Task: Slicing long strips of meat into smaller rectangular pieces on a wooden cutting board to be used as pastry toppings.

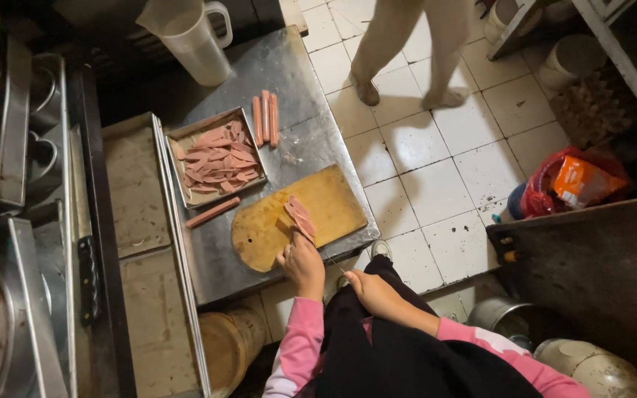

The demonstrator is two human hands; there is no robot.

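1. A red plastic bag [554, 193] sits on the tiled floor [436, 169] at the right, with an orange packet [580, 184] showing through its open top (its print is too small to tell).
2. A translucent measuring jug [195, 38] stands at the far end of the steel table [289, 81].
3. The left hand [302, 259] rests at the near edge of the wooden cutting board [274, 221], fingers curled forward and touching the sliced sausage pieces [300, 216] that lie on the board.
4. The right hand [366, 286] is drawn back near the person's body, just off the table's near corner, loosely closed; whether it grips anything I cannot tell (a thin line beside it may be a blade).
5. Both forearms wear pink sleeves [296, 346].
6. A metal tray [217, 158] of cut sausage slices lies beyond the board; three whole sausages [265, 118] lie side by side just beside it, and one single sausage [212, 212] lies between the tray and the board.
7. Another person's legs [407, 44] stand on the floor beyond the table.
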